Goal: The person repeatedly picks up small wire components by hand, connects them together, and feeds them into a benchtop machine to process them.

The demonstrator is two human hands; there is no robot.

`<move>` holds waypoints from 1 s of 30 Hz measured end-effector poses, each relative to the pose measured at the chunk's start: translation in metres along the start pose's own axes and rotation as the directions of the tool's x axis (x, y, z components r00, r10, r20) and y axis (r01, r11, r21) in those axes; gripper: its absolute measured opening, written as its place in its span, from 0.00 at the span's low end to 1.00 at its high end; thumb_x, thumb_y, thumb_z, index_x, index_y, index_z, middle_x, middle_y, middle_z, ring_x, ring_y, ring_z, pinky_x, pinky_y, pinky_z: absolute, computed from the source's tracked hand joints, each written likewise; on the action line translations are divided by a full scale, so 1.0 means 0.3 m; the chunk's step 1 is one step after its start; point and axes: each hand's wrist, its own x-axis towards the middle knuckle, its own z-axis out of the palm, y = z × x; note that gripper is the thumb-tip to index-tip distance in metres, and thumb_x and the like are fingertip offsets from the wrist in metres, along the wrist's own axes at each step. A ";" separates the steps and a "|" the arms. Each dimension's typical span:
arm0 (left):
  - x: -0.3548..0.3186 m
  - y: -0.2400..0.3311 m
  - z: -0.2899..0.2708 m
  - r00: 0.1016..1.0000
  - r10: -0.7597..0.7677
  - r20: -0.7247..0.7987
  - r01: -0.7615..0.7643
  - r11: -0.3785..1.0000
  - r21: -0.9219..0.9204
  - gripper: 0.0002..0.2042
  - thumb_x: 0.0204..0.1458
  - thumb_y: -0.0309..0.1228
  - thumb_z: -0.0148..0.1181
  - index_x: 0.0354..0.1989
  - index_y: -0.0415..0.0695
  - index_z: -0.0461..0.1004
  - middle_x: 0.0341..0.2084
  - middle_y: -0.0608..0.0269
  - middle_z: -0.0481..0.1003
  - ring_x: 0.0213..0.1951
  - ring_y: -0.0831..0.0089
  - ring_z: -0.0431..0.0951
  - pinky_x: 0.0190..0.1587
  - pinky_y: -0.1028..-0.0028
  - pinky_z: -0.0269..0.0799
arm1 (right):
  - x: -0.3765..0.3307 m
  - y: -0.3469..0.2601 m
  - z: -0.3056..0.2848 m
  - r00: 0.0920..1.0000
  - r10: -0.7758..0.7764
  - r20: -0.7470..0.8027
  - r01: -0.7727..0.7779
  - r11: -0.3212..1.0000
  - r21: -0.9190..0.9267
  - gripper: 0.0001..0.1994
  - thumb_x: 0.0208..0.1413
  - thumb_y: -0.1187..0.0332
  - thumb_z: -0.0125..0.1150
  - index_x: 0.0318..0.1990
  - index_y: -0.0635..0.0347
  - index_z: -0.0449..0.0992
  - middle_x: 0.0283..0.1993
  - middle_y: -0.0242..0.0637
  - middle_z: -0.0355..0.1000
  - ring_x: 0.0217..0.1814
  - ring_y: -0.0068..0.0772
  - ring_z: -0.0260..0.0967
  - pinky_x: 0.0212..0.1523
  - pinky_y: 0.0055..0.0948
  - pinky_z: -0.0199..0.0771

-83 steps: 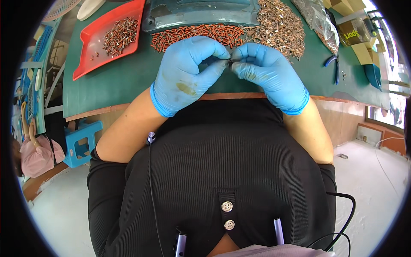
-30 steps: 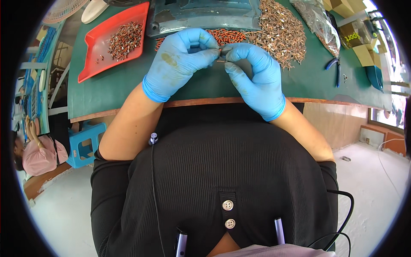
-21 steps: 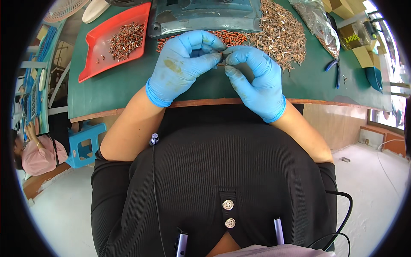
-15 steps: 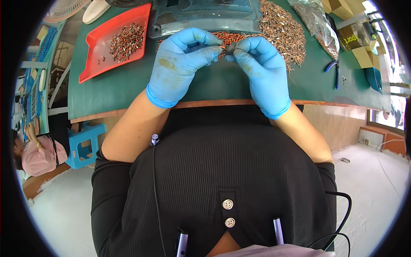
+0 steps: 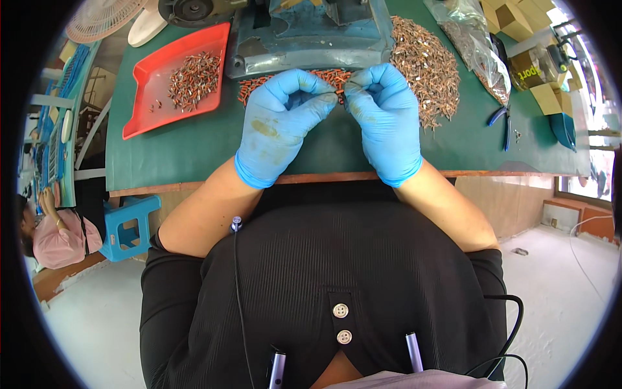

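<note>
Both hands wear blue gloves with dark smudges and meet above the green table's near part. The thumb and forefinger of my left hand (image 5: 275,129) are pinched together, at a tiny dark thing too small to name. Close beside it, my right hand (image 5: 389,126) also pinches with thumb and fingers; whatever sits in that pinch is hidden by the fingertips. Just behind the hands lies a row of small orange-red pieces (image 5: 256,84), partly covered by the gloves. To the right spreads a large heap of thin brownish-orange pieces (image 5: 427,71), some with silvery ends.
A red tray (image 5: 146,81) with similar small pieces lies at the left. Behind the row stands a blue-grey machine base (image 5: 311,48). Farther right are a clear plastic bag (image 5: 476,48), blue-handled pliers (image 5: 507,126) and cartons (image 5: 551,97). A person in pink (image 5: 65,243) sits far left, near a blue stool (image 5: 129,227).
My hands have come closer together and a little nearer to me, the right one moving leftward. The whole view has shifted slightly, so the table sits lower in it.
</note>
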 end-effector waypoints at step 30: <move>0.656 0.092 -0.030 0.490 0.859 -0.150 -0.480 0.409 0.776 0.05 0.41 0.24 0.66 0.22 0.44 0.74 0.16 0.62 0.72 0.18 0.63 0.72 0.22 0.69 0.66 | 0.644 -0.081 0.083 0.893 -0.355 -0.276 0.216 0.877 -0.429 0.08 0.47 0.71 0.63 0.28 0.66 0.72 0.24 0.37 0.72 0.25 0.24 0.70 0.29 0.26 0.73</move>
